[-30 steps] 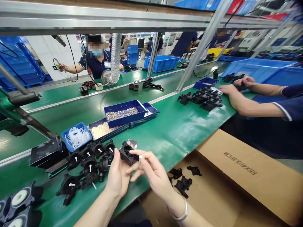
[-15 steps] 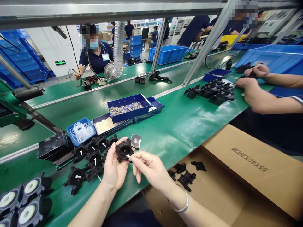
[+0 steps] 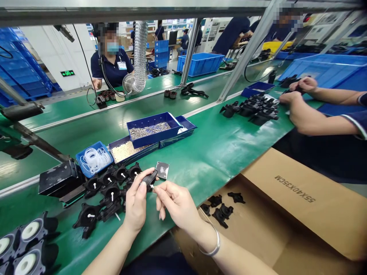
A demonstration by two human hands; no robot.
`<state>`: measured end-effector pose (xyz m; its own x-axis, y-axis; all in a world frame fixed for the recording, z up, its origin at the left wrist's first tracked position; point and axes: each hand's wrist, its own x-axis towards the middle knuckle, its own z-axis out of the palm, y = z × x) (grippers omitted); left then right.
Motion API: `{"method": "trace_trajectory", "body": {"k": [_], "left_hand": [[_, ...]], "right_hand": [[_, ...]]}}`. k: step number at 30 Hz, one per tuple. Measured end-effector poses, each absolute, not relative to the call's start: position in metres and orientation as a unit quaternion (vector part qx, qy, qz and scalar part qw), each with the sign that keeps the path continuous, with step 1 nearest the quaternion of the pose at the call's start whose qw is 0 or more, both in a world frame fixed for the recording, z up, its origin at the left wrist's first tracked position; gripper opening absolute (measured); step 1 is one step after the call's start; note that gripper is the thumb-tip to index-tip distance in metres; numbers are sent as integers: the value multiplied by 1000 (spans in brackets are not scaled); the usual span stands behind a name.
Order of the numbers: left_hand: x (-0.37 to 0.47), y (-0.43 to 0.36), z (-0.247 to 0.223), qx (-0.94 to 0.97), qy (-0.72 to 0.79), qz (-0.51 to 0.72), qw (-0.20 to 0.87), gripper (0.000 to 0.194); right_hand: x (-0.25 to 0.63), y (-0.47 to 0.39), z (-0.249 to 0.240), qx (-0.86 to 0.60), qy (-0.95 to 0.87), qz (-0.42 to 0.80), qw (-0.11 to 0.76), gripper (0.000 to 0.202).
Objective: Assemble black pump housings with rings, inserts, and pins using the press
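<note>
My left hand (image 3: 137,200) is closed round a black plastic part (image 3: 149,178), which is tilted nearly edge-on. A small white piece (image 3: 152,186) pokes out at the part's lower right. The thumb and forefinger of my right hand (image 3: 174,202) pinch that white piece. To the left, several black housings (image 3: 110,194) with white pins lie in rows on the green table (image 3: 212,152). Just behind my fingers is a small dark square block (image 3: 162,170) with a pale worn top.
Blue trays (image 3: 155,130) hold metal pins and pale small pieces, beside a blue box (image 3: 94,158) of clear rings. An open carton (image 3: 304,202) with black parts stands below right. Another person's hands (image 3: 298,93) work at the right; a masked person (image 3: 111,67) sits opposite.
My left hand has turned the black part from face-up to nearly edge-on. My right hand still pinches at the white piece. The whole view has shifted slightly.
</note>
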<state>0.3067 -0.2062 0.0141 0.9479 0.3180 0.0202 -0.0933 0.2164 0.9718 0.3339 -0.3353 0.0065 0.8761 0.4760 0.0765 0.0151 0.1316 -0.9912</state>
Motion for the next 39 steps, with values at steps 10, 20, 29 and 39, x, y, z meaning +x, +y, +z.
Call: {"method": "trace_trajectory", "body": {"k": [10, 20, 29, 39], "left_hand": [[312, -197, 13, 698, 42, 146, 700, 42], [317, -182, 19, 796, -10, 148, 587, 40], [359, -185, 39, 874, 9, 173, 454, 47], [402, -205, 1, 973, -161, 153, 60, 44]], "right_hand": [[334, -326, 3, -696, -233, 49, 678, 31], [347, -314, -1, -659, -224, 86, 713, 33], [386, -371, 5, -646, -101, 51, 755, 42], [397, -413, -27, -696, -87, 62, 710, 44]]}}
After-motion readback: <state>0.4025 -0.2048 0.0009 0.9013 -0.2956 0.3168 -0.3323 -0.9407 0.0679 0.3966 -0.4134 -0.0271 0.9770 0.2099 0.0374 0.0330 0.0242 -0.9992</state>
